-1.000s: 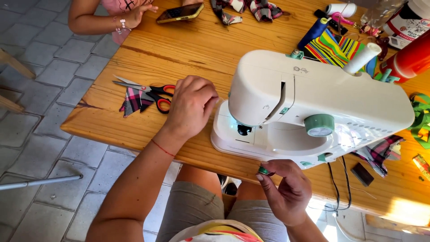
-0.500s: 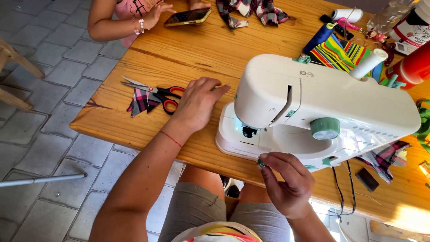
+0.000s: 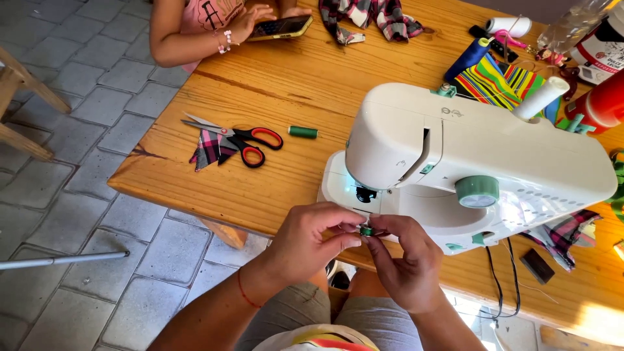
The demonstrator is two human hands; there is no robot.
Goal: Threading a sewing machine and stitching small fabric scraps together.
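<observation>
A white sewing machine (image 3: 468,156) stands on the wooden table (image 3: 279,84). In front of its base, at the table's near edge, my left hand (image 3: 305,244) and my right hand (image 3: 406,260) meet. Both pinch a small green bobbin (image 3: 366,230) between their fingertips. A thin thread seems to run from it, though it is hard to see. A green thread spool (image 3: 303,132) lies on the table left of the machine, beside red-handled scissors (image 3: 244,140) resting on a plaid fabric scrap (image 3: 208,149).
Another person's arm (image 3: 195,39) rests at the far edge by a phone (image 3: 281,27). Plaid cloth (image 3: 374,16), striped fabric (image 3: 497,81), thread cones and bottles crowd the back right. A black cable (image 3: 497,286) hangs off the front. A wooden chair (image 3: 19,97) stands on the paved floor at left.
My left hand left the table by the scissors and came to my right hand at the front edge. The green spool it covered now shows. Both hands now hold the bobbin.
</observation>
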